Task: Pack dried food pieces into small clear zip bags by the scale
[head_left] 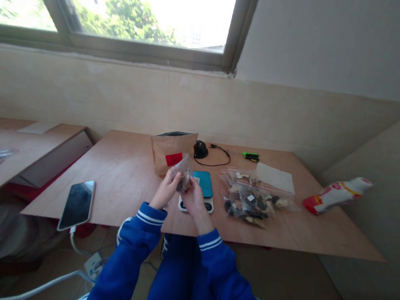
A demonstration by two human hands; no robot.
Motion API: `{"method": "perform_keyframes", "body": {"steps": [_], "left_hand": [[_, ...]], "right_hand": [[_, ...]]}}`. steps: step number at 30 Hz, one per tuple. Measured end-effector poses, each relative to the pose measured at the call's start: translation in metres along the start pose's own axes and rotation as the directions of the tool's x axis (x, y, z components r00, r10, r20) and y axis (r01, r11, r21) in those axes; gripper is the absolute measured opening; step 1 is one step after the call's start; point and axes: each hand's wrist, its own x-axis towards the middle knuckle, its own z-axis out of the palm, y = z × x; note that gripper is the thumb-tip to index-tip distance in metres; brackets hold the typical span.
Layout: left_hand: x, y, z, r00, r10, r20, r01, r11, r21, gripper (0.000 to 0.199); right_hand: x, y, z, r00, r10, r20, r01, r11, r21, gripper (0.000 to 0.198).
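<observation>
Brown, wood-grained board made the table [114, 160], with the person seated at its near edge. To the right lay a loose heap of clear plastic bags with dark and pale pieces inside [248, 197]. A tan paper pouch with a red label [161, 146] stood on the far side, slightly left of centre. At far right, a white-and-red plastic bottle [337, 195] leaned in my view; nearer left, a dark-screened phone [78, 204] overhung the edge, its white cable plugged in.

A white kitchen scale with a blue top [206, 186] sat centrally, partly covered by the right hand [195, 199]. That hand and the left hand [168, 189] both had fingers closed on a small clear bag with dark contents [184, 169], left hand at its left side, right hand at its lower right. The bag's long axis ran roughly upright, and it overlapped the scale's left part; whether they touched, I couldn't tell. The pouch stood just beyond the left hand, crowding that far side; the heap was nearer the right hand, with the scale between.

Farther off lay green-and-black-handled tools [251, 155] and a thin black cable [216, 165].
</observation>
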Motion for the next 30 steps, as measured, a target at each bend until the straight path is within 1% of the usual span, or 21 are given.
{"method": "perform_keyframes", "body": {"steps": [3, 5, 7, 9, 11, 14, 16, 19, 21, 23, 26, 30], "left_hand": [[0.005, -0.010, -0.001, 0.994, 0.091, -0.060, -0.089, 0.995, 0.040, 0.023], [0.006, -0.014, 0.001, 0.987, 0.095, -0.126, -0.095, 0.995, 0.007, 0.023], [0.004, -0.016, 0.005, 0.979, 0.021, -0.202, -0.048, 0.991, -0.128, 0.025], [0.001, -0.016, 0.009, 0.966, -0.087, -0.245, 0.002, 0.945, -0.328, 0.027], [-0.003, -0.016, 0.013, 0.958, -0.150, -0.246, 0.012, 0.874, -0.487, 0.029], [-0.010, -0.015, 0.016, 0.958, -0.173, -0.228, 0.001, 0.799, -0.601, 0.027], [-0.014, -0.013, 0.018, 0.964, -0.165, -0.208, -0.006, 0.770, -0.638, 0.027], [-0.018, -0.011, 0.021, 0.979, -0.107, -0.172, -0.030, 0.764, -0.645, 0.028], [-0.019, -0.010, 0.023, 0.984, -0.099, -0.148, -0.025, 0.748, -0.663, 0.027], [-0.020, -0.008, 0.023, 0.981, -0.139, -0.134, 0.002, 0.701, -0.714, 0.027], [-0.022, -0.006, 0.022, 0.966, -0.213, -0.144, 0.019, 0.619, -0.785, 0.029], [-0.027, -0.008, 0.016, 0.951, -0.243, -0.193, -0.031, 0.542, -0.840, 0.030]], "right_hand": [[0.000, 0.001, 0.001, 1.000, -0.015, 0.012, 0.015, 1.000, -0.018, 0.018], [-0.002, 0.003, 0.001, 1.000, -0.019, 0.006, 0.019, 1.000, -0.004, 0.020], [-0.003, 0.005, 0.001, 1.000, -0.007, -0.014, 0.007, 0.999, 0.038, 0.021], [-0.004, 0.006, 0.003, 0.999, 0.007, -0.039, -0.004, 0.997, 0.079, 0.021], [-0.006, 0.006, 0.006, 0.998, 0.010, -0.067, -0.002, 0.992, 0.128, 0.018], [-0.011, 0.005, 0.008, 0.994, 0.016, -0.105, 0.002, 0.986, 0.166, 0.010], [-0.015, 0.006, 0.008, 0.992, 0.007, -0.130, 0.011, 0.990, 0.137, 0.007], [-0.018, 0.011, 0.007, 0.988, -0.048, -0.144, 0.059, 0.995, 0.074, 0.016], [-0.019, 0.014, 0.008, 0.988, -0.082, -0.133, 0.091, 0.994, 0.061, 0.021], [-0.018, 0.016, 0.009, 0.986, -0.093, -0.136, 0.104, 0.992, 0.075, 0.023], [-0.017, 0.016, 0.011, 0.985, -0.070, -0.158, 0.089, 0.989, 0.115, 0.023], [-0.017, 0.014, 0.013, 0.985, -0.012, -0.173, 0.038, 0.988, 0.149, 0.026]]}}
